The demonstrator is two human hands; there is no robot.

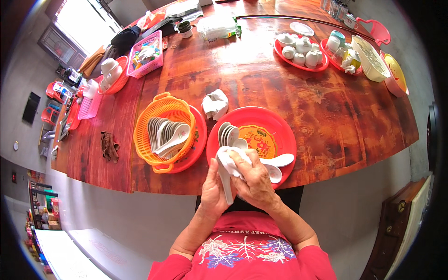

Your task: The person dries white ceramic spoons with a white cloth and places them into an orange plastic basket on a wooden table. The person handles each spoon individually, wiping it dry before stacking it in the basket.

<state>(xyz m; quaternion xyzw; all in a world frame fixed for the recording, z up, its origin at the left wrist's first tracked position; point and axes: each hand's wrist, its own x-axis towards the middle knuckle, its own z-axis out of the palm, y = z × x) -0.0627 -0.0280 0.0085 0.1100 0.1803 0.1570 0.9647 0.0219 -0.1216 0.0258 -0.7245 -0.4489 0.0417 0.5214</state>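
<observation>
My left hand (pixel 213 192) grips a white soup spoon (pixel 227 187) with its handle slanting down toward me. Bunched in my right hand (pixel 257 183) is a white cloth (pixel 226 160), pressed over the spoon's bowl end, which it hides. Both hands are over the near edge of a round red tray (pixel 289 135) with an orange patterned centre. Several spoons (pixel 228 134) lean together at the tray's left, and more white spoons (pixel 280 160) lie at its right. Left of the tray, an orange colander basket (pixel 148 113) holds many stacked spoons (pixel 178 135).
A crumpled white cloth (pixel 215 103) lies just beyond the tray, and a brown rag (pixel 109 147) at the left. Farther off stand a pink basket (pixel 159 61), a red tray of white cups (pixel 305 68) and a cream basket (pixel 371 60). The table's curved edge (pixel 347 173) runs near me.
</observation>
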